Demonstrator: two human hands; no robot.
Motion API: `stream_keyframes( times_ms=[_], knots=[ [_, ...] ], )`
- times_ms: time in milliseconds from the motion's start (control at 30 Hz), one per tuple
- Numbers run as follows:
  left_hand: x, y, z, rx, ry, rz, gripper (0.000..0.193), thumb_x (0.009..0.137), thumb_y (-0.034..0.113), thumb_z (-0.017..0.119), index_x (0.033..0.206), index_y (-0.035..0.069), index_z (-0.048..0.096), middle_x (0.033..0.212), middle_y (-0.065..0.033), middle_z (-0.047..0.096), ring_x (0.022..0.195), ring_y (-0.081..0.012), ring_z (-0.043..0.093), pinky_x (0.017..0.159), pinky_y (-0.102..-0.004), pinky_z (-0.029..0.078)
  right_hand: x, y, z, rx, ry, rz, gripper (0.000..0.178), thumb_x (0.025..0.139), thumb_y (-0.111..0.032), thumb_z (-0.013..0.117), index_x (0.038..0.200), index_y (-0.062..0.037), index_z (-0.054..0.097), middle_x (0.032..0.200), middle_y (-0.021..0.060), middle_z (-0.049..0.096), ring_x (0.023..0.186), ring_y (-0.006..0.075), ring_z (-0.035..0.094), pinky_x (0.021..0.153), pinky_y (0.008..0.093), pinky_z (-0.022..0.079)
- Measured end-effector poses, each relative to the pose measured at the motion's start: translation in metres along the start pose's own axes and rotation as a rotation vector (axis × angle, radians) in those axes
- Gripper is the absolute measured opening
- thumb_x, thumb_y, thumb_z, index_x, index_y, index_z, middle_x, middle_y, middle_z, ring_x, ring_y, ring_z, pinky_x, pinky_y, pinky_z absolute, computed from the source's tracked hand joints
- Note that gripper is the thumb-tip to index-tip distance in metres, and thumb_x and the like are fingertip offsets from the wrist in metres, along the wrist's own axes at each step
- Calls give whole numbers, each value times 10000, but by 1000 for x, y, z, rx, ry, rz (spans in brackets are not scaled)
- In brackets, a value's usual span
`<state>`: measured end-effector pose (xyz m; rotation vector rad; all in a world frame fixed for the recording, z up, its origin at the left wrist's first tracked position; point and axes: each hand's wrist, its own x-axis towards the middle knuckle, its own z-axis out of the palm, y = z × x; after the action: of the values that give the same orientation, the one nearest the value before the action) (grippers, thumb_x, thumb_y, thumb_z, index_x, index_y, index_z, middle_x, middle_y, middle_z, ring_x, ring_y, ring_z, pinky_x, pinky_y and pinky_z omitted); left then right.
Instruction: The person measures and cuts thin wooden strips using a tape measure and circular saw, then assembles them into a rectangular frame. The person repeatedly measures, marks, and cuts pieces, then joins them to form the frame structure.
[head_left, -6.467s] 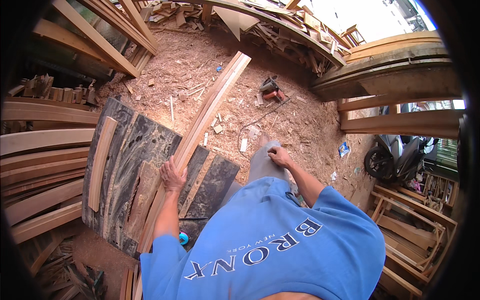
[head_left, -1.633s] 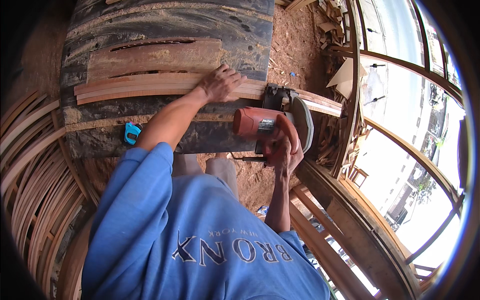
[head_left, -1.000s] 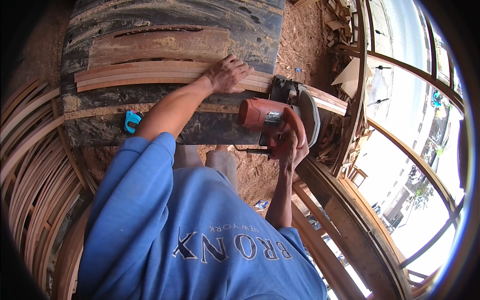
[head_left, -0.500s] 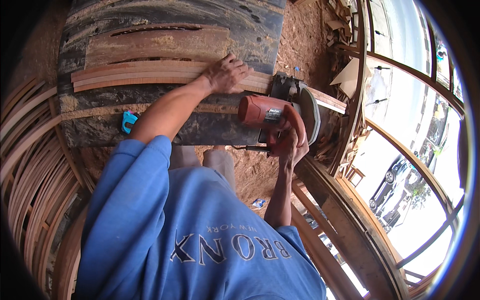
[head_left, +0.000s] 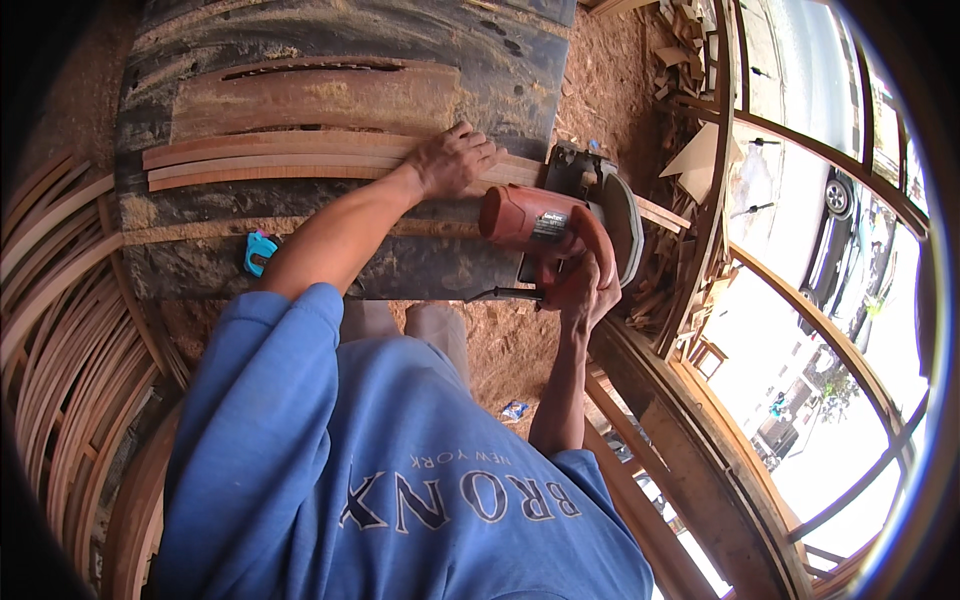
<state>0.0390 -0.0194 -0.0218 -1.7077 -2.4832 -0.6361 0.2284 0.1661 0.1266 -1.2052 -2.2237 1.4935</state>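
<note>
Fingers of the left hand spread flat on the curved strips, pinning them to the dark bench so they cannot shift. Right hand wraps tight around the red saw's handle, its guard sitting on the strips just beside the left hand.

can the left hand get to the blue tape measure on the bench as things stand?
Probably yes. The left hand presses flat on the curved wood strip, holding nothing. The tape measure lies uncovered beside that forearm, though reaching means letting go of the strip.
</note>
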Motion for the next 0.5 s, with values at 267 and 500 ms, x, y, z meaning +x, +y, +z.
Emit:
stream_keyframes(
  times_ms=[267, 500],
  knots=[
    [0, 0, -2, -1, 24, -13, 467, 878, 305, 568, 1260, 43, 625, 1064, -31, 681, 1018, -156, 605, 952, -311, 415, 6, -33, 18, 111, 0, 22, 332, 893, -251, 605, 1076, 14, 686, 808, 45, 677, 719, 94, 611, 632, 245, 485],
    [-1, -4, 8, -15, 93, -40, 698, 855, 445, 618, 1374, -6, 500, 923, -80, 647, 914, -208, 601, 913, -358, 432, 21, -22, 15, -30, 49, 43, 329, 887, -213, 621, 1107, 26, 674, 858, 53, 702, 756, 100, 646, 658, 237, 498]
  ],
)
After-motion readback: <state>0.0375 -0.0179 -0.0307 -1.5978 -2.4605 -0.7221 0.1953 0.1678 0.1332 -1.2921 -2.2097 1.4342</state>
